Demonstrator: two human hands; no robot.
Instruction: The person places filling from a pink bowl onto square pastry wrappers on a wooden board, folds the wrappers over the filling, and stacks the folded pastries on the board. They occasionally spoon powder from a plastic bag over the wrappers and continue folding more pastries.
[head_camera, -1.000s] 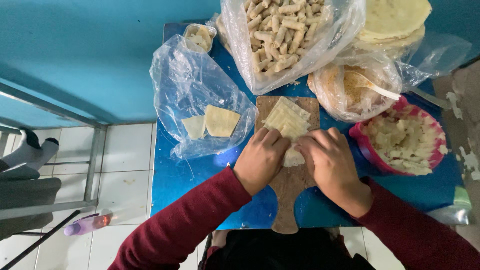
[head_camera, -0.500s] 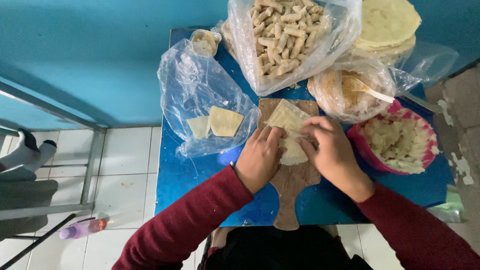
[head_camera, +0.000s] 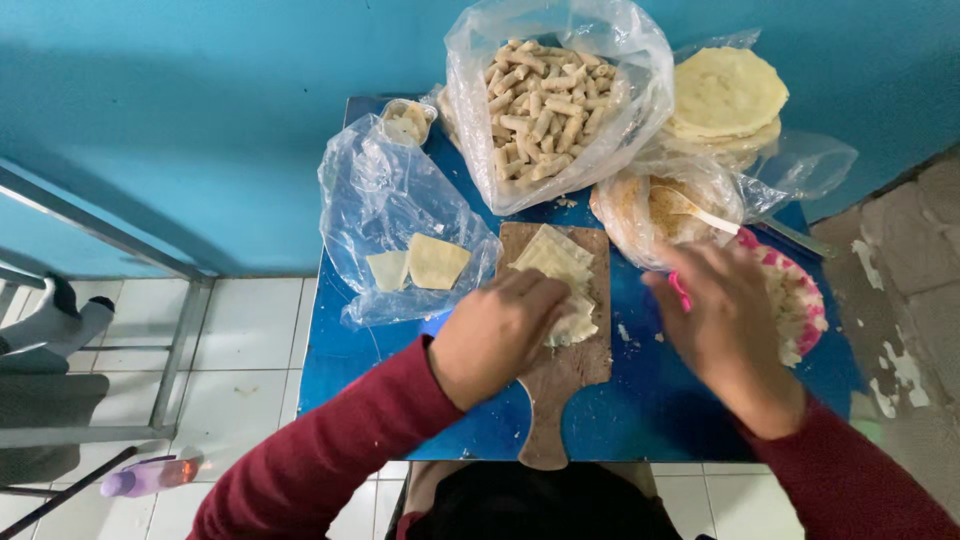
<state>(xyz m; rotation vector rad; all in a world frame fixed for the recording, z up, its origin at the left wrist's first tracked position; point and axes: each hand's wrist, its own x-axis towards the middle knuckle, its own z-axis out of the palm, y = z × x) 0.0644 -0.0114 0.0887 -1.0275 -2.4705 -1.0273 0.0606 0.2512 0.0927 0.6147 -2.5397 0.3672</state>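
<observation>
Dough sheet, thin, limp, likely tear-prone, on wooden board: left hand presses its near corner with curled fingers; best lifted by an edge; right hand spread, empty, beside pink bowl.

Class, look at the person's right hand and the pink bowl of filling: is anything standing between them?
Nothing visible does. The right hand is already over the near rim of the pink bowl, covering part of it. The bag with the spoon lies beyond, off to the side. The left hand rests on the wrapper on the wooden board.
</observation>
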